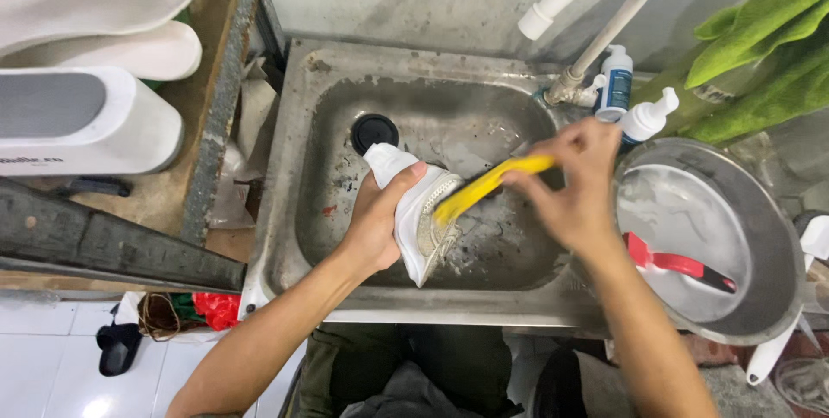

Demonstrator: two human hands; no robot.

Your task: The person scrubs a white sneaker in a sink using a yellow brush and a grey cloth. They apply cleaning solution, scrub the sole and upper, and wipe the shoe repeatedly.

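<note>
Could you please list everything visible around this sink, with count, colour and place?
sink: one, stained steel, centre
drain plug: one, black, sink floor at back left
tap: one, white, curved, above the sink's back right
shoe: one, white and grey, over the basin, in the left hand
brush: one, yellow, on the shoe, in the right hand
bottles: two, white, by the tap's base
metal bowl: one, steel, right of the sink
red-handled tool: one, red and black, in the bowl
green cloth: one, top right
insoles: two, white, top left
left hand: grips the shoe
right hand: grips the brush
</note>
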